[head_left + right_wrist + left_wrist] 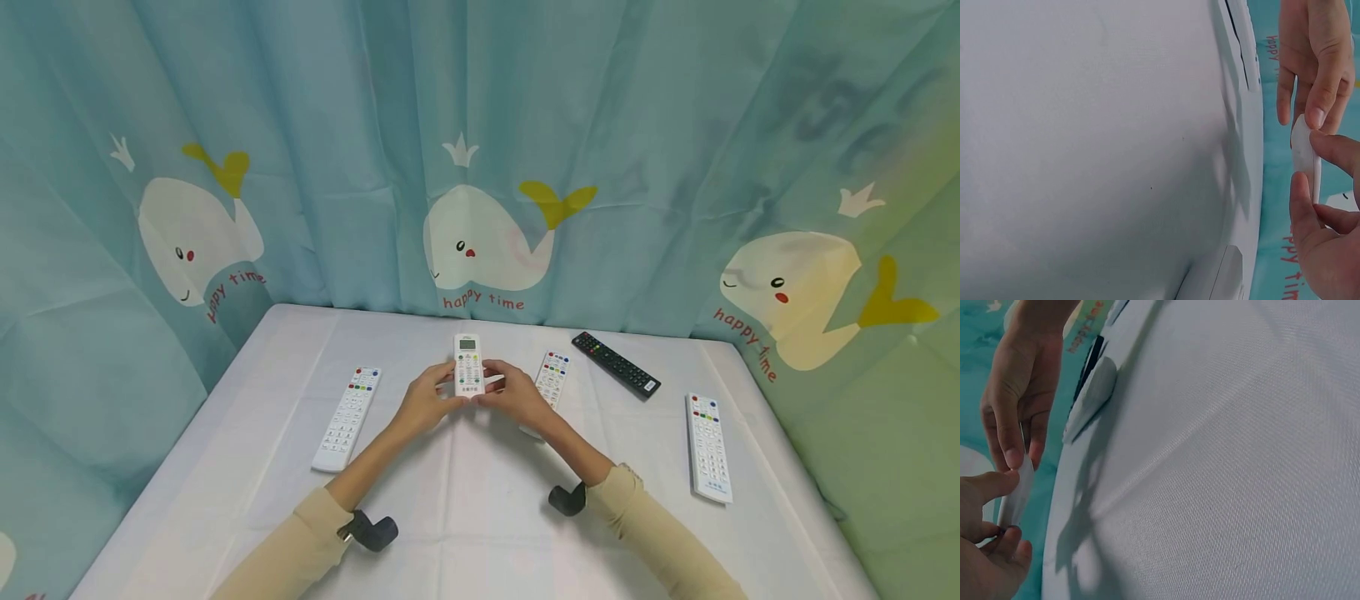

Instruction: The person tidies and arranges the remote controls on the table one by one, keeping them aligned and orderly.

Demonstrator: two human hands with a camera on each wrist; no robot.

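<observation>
A small white remote control (469,367) with a grey display at its top is held upright between both hands, near the far middle of the table. My left hand (426,402) pinches its left side, thumb at the lower edge. From the other side, my right hand (517,392) pinches its right edge and lower corner. The left wrist view has the same remote (1016,494) edge-on, raised off the cloth. In the right wrist view the remote's (1302,150) plain back faces the camera. Partly behind my right hand lies another white remote (553,375).
A long white remote (347,421) lies left of my left forearm. To the right are a black remote (617,364), set diagonally, and one more white remote (708,447). White cloth covers the table (480,533); a blue whale-print curtain (337,225) hangs behind it.
</observation>
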